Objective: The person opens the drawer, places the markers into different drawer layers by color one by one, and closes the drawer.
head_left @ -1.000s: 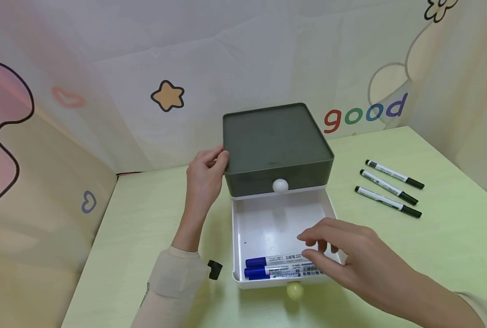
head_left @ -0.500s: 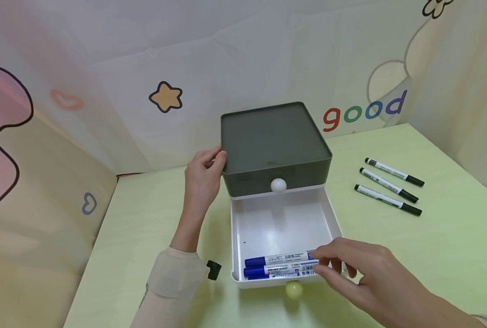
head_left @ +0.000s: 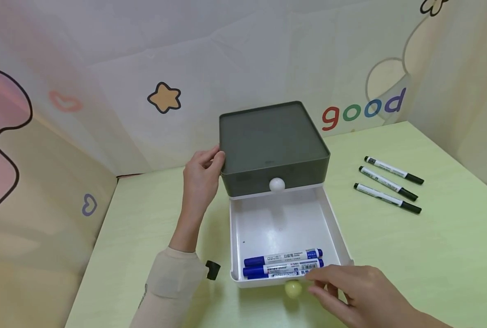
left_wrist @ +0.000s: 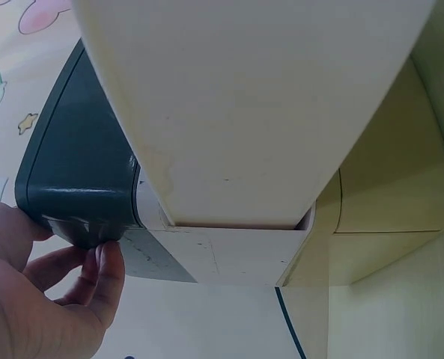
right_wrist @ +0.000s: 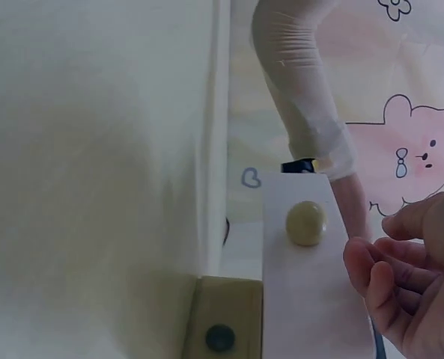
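Observation:
A small desktop drawer unit [head_left: 274,141] has a dark grey-green top section with a white knob [head_left: 277,185]. Its white drawer [head_left: 284,223] is pulled out, with a yellow-green knob [head_left: 294,289] on the front. Three blue-capped whiteboard markers [head_left: 283,258] lie side by side along the drawer's front wall. My left hand [head_left: 201,175] holds the unit's left side; in the left wrist view its curled fingers [left_wrist: 105,280] touch the dark wall. My right hand [head_left: 362,291], loosely curled and holding nothing, has its fingertips at the drawer's front right corner, close to the markers.
Three black-capped markers [head_left: 388,198] lie in a row on the pale green table [head_left: 444,255], right of the unit. A tan section with a dark knob [right_wrist: 220,338] shows below the white drawer in the right wrist view. Printed cloth [head_left: 243,82] hangs behind.
My right hand has drawn back from over the markers toward the front right, out of the drawer, uncovering their right ends. The left hand keeps its place on the unit.

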Motion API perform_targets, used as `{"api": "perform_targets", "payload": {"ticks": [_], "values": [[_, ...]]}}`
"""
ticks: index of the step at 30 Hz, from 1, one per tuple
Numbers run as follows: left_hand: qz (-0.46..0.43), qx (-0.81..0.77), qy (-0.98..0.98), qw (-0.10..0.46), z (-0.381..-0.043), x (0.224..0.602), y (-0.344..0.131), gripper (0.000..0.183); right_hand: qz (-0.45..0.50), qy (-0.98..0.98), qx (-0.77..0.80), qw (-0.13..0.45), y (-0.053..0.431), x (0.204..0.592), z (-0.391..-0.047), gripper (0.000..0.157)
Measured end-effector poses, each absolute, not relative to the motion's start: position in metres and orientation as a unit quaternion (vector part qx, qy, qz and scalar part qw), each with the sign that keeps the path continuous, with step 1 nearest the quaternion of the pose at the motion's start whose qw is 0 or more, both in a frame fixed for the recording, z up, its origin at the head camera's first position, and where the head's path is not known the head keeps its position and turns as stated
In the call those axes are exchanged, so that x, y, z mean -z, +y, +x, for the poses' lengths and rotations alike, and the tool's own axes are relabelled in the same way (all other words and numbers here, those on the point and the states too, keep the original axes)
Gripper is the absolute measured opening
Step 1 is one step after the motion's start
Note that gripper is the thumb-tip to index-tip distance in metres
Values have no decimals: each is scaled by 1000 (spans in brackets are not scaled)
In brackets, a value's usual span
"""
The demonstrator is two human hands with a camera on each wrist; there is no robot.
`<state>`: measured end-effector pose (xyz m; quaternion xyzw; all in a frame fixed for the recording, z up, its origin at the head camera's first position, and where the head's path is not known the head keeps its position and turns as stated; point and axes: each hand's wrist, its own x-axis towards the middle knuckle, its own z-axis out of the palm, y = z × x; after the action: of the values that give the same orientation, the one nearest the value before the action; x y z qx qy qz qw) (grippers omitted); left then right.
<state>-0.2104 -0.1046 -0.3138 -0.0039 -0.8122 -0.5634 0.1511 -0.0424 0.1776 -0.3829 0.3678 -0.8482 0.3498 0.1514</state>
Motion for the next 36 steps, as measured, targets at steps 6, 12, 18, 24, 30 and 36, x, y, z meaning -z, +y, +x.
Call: {"api": "perform_targets", "payload": {"ticks": [6, 12, 18, 24, 30, 36], "values": [[-3, 562, -813, 152, -211, 314, -104, 37, 359, -858, -347, 120, 175, 393, -41, 15], [-3, 564, -811, 153, -211, 313, -105, 37, 338, -873, -350, 40, 171, 399, -37, 19], [-1, 566, -810, 152, -211, 314, -105, 36, 345, -868, -359, 1, 169, 407, -40, 23], [2, 566, -811, 149, -211, 314, -105, 37, 371, -853, -365, 42, 167, 414, -42, 24], [1, 566, -810, 152, -211, 314, -105, 37, 400, -842, -357, 56, 166, 418, -44, 28], [1, 567, -810, 149, -211, 315, -105, 37, 418, -840, -333, 91, 164, 418, -45, 27]]}}
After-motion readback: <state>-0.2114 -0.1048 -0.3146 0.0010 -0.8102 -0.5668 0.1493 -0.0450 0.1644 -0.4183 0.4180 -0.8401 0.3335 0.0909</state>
